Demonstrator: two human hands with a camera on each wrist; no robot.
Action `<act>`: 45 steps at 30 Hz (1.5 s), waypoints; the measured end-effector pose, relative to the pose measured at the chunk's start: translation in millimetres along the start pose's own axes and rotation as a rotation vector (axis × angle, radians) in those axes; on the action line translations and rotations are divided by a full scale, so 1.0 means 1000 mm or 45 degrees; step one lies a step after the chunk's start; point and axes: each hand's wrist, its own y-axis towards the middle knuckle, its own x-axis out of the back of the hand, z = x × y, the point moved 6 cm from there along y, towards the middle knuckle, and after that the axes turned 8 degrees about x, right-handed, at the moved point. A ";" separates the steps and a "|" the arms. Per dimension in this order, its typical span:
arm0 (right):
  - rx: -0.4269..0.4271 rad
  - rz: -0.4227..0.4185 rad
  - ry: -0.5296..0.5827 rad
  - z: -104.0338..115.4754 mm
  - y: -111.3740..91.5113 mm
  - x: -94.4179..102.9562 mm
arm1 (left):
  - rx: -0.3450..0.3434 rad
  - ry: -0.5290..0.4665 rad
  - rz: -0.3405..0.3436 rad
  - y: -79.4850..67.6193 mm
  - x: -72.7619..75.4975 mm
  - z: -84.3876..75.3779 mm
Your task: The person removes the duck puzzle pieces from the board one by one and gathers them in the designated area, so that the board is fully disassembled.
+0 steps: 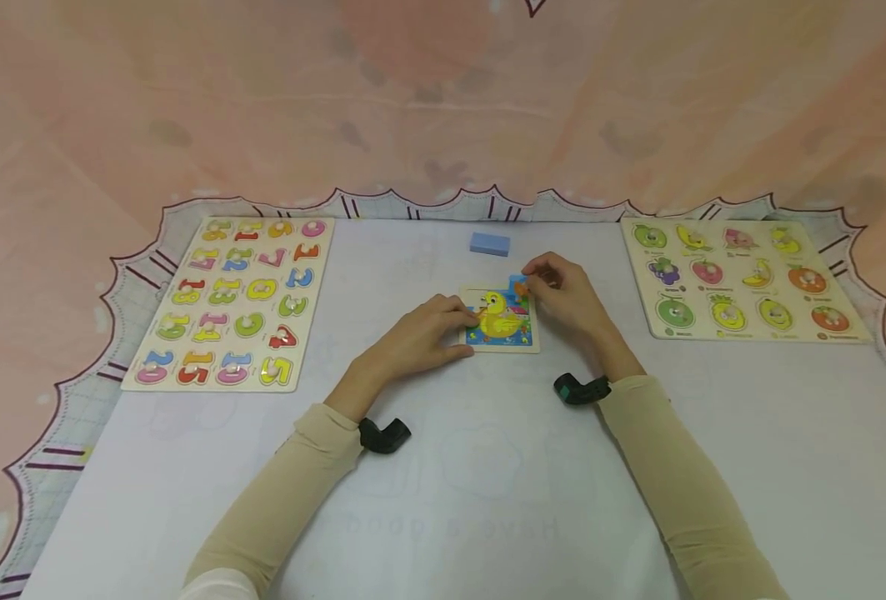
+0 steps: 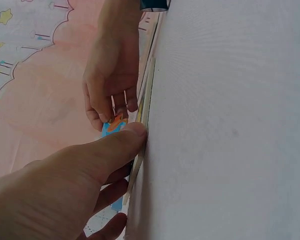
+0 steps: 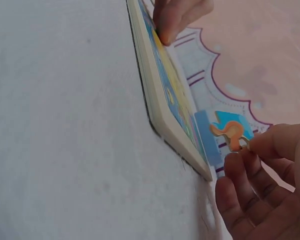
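Observation:
A small square jigsaw puzzle [image 1: 498, 321] with a yellow duck picture lies mid-table in a pale wooden frame. My left hand [image 1: 426, 332] holds its left side, thumb at the near corner and a bent fingertip on the picture. Between thumb and fingertips, my right hand [image 1: 566, 292] pinches a blue-and-orange puzzle piece [image 3: 235, 131]. In the head view the piece overlaps the puzzle's top right corner; the right wrist view shows it tilted up, with its orange shape facing the camera. The left wrist view has the left thumb [image 2: 132, 132] along the frame's edge.
A blue rectangular block [image 1: 490, 244] lies beyond the puzzle. At the left is a number board [image 1: 225, 304] with knobbed pieces; a fruit board [image 1: 743, 283] is at the right. Behind the white table [image 1: 443, 517] hangs a peach patterned cloth [image 1: 262, 108].

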 end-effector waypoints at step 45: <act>-0.155 0.032 -0.153 -0.034 -0.009 0.029 | -0.046 -0.336 -0.088 -0.002 -0.005 0.020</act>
